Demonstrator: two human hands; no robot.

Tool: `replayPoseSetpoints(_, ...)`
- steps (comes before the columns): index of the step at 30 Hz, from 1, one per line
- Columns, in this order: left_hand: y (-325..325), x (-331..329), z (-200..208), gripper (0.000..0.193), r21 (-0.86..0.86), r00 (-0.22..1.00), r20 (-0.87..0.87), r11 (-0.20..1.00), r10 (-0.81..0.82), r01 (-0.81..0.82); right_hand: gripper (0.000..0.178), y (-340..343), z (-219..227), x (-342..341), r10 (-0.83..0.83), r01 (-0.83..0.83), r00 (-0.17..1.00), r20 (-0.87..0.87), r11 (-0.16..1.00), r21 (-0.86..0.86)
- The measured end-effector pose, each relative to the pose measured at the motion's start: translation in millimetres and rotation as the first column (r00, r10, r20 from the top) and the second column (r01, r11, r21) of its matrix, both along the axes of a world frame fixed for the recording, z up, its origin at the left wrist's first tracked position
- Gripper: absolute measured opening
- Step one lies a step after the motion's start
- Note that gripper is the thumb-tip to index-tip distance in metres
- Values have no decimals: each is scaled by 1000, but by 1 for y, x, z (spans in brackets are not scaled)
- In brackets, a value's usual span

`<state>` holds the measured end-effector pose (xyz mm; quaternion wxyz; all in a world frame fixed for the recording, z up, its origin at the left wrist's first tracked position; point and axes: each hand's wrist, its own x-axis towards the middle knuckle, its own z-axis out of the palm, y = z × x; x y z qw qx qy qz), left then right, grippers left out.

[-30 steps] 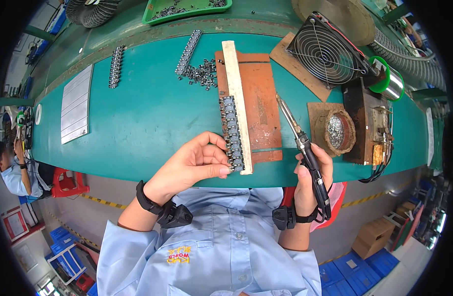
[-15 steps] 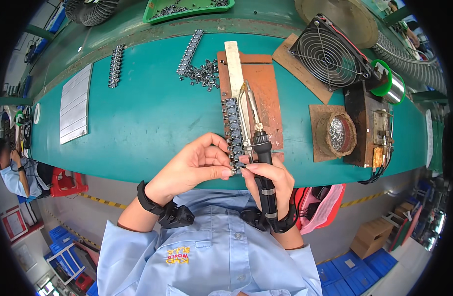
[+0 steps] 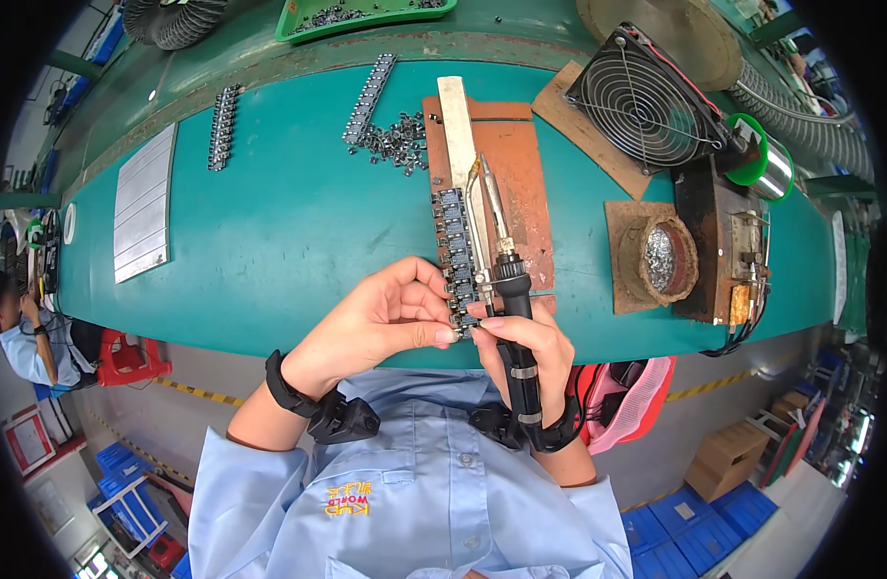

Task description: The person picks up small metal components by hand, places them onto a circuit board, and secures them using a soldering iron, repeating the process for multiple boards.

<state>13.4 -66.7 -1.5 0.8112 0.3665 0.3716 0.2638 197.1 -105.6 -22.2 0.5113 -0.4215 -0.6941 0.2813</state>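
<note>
Since the view a second back, the right hand (image 3: 523, 349) has swung in from the table's right edge with the soldering iron (image 3: 501, 261), and it sits much as it did half a second ago. Its fingers are wrapped round the black handle, the metal tip pointing away from the person along the pale strip (image 3: 458, 125) on the brown board (image 3: 506, 174).

Around the work: a loose heap of small dark parts (image 3: 397, 143) lies at the board's far left corner, with another row of joined parts (image 3: 368, 96) beside it and a third row (image 3: 222, 125) further left. A ribbed grey plate (image 3: 142, 203) rests near the left end of the green table (image 3: 289, 232). To the right stand a wire-guarded fan (image 3: 644, 96), a round holder of tangled metal wool (image 3: 661, 259) and a rusty iron stand (image 3: 728, 246), with a green spool (image 3: 764, 164) behind. A green tray (image 3: 366, 14) sits at the far edge. Nothing lies between the hands and the board.

The left hand (image 3: 381, 323) reaches in from the lower left, its fingers pinched narrowly on the near end of the row of dark connectors (image 3: 453, 256), which lies on the board just left of the iron. Blue bins (image 3: 709, 526) stand on the floor at lower right
</note>
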Motion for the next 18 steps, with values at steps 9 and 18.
replayPoseSetpoints(9,-5,-1,13,19,-31,998,-58,999,-8,7,35,0,-1,-1,-16,17,1000,-21,1000,15)
replayPoseSetpoints(18,-8,-1,12,16,-57,987,-107,992,-119,113,33,-1,-1,-1,-17,17,999,-27,1000,8)
